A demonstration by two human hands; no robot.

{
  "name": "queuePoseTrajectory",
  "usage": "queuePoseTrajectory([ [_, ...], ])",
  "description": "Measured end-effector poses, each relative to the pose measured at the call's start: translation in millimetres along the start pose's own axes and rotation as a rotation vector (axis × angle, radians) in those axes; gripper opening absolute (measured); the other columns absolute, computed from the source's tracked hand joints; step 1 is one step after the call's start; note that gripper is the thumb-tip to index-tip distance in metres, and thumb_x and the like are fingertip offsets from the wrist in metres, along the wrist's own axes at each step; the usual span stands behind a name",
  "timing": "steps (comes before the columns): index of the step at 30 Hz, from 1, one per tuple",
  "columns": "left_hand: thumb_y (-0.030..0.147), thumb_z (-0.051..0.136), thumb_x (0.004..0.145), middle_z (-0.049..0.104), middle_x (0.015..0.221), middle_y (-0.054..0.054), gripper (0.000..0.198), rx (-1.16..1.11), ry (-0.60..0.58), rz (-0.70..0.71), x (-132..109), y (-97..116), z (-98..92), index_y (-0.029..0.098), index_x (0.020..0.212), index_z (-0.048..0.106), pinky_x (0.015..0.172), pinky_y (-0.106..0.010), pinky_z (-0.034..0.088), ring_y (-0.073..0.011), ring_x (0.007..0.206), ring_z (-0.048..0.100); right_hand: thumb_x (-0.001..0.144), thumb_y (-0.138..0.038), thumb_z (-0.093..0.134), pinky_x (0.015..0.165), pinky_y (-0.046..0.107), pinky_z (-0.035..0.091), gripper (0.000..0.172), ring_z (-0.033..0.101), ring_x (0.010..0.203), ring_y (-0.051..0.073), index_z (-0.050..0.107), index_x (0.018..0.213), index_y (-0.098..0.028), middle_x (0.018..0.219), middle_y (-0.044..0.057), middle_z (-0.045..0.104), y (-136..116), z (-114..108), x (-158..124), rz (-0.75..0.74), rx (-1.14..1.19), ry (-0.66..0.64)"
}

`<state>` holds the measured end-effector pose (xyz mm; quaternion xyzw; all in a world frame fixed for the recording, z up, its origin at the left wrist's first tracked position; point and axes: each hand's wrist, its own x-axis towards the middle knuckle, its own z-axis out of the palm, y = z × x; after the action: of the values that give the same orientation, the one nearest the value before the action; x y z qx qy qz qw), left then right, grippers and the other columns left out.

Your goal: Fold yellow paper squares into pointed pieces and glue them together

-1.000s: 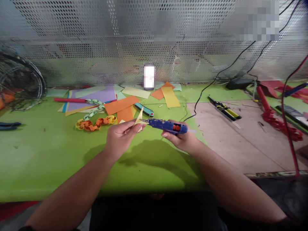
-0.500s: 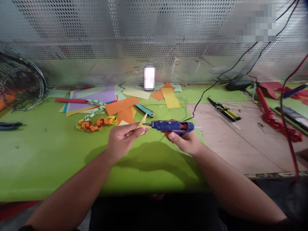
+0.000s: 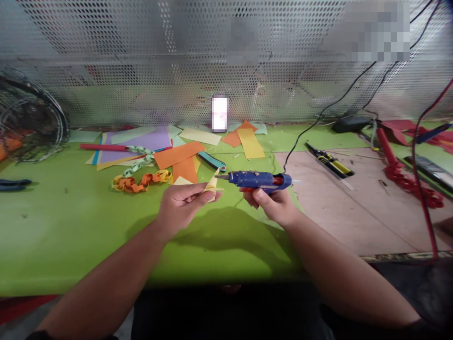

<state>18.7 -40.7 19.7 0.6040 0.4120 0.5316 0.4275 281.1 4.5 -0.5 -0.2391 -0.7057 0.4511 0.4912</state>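
Between the thumb and fingers of my left hand (image 3: 184,203) is a folded piece of pale yellow paper (image 3: 211,185), its flaps spread apart. My right hand (image 3: 274,203) is closed around the handle of a blue hot glue gun (image 3: 255,179). The gun lies level, its metal nozzle pointing left and close to the paper's upper edge; whether they touch I cannot tell. A clear glue stick (image 3: 297,181) pokes out of its back end. Behind my left hand lie orange paper pieces (image 3: 180,155) and a teal utility knife (image 3: 211,161).
A paper chain (image 3: 141,182) in green, orange and yellow lies left of my left hand. Purple sheets (image 3: 141,140) are stacked behind it. Yellow-black pliers (image 3: 329,159) rest on the bare board at right. A black cord (image 3: 300,134) runs down beside the glue gun. A lit phone (image 3: 220,113) stands at the back.
My right hand has shifted the glue gun slightly right and up, drawing the nozzle back from inside the paper's fold toward its top edge. My left hand stays nearly in place.
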Motion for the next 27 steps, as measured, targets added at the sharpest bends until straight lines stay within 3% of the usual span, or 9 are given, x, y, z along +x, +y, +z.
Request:
queuePoseTrajectory([
  [7,0.034,0.085,0.088,0.085,0.098,-0.009,0.026,-0.053,0.003,-0.057,-0.4,2.0,-0.8,0.021,0.111,0.086,0.081,-0.035,0.072,-0.0247,0.083,0.084,0.105,-0.042,0.065,0.05,0.027,0.041,0.028,0.05,0.053,0.011,0.078,0.112,-0.018,0.067,-0.001,0.059,-3.7,-0.9,-0.9,-0.059,0.026,-0.001],
  [18,0.026,0.083,0.091,0.085,0.099,-0.005,0.021,-0.023,-0.054,0.001,-1.4,1.3,-2.0,0.026,0.111,0.086,0.081,-0.03,0.071,-0.0222,0.085,0.084,0.102,-0.052,0.067,0.054,0.029,0.045,0.037,0.053,0.055,0.013,0.078,0.109,-0.018,0.065,-0.001,0.059,-1.1,-1.8,-3.1,-0.006,0.014,0.031],
  [27,0.03,0.082,0.091,0.085,0.099,-0.007,0.022,0.014,-0.041,0.007,-2.6,-0.3,-2.7,0.024,0.112,0.086,0.08,-0.033,0.072,-0.0237,0.085,0.084,0.1,-0.055,0.068,0.05,0.027,0.044,0.039,0.052,0.054,0.013,0.078,0.106,-0.018,0.064,-0.001,0.058,-1.7,0.5,0.3,-0.004,-0.01,0.002],
])
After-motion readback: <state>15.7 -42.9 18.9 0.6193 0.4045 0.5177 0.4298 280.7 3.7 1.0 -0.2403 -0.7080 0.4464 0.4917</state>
